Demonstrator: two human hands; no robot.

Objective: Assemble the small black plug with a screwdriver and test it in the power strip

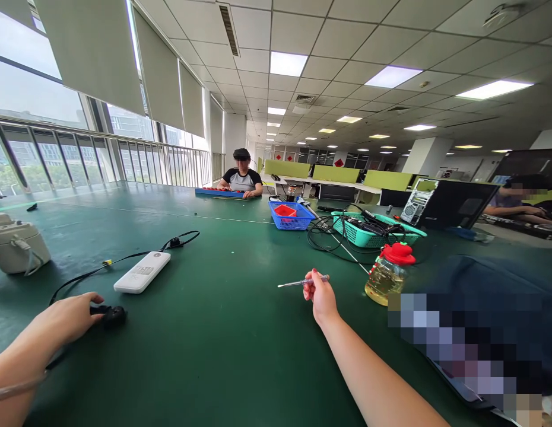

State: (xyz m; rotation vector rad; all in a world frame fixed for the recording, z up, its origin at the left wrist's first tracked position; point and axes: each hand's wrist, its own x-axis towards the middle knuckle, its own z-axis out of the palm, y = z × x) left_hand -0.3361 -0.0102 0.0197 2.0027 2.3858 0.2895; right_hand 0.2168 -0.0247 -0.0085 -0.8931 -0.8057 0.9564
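Note:
My right hand (321, 295) is closed round the clear handle of a small screwdriver (294, 284), held above the green table with its slim metal shaft pointing left. At the lower left, the thumb and fingers of my left hand (75, 314) are closed on the end of a black plug-like piece (113, 316); its exact kind does not show. Just beyond that hand lies a white power bank (142, 272), with a black cable (124, 259) running behind it. A glass jar (384, 279) with a red lid stands to the right of my right hand.
A blue basket (291, 220) holds a red tray; a teal basket (360, 237) holds tangled black cables. At left sits a beige device (18, 246). Dark fabric (489, 296) lies at right near a computer case (449, 204). A person (243, 178) sits at the far end behind a blue tray (218, 193).

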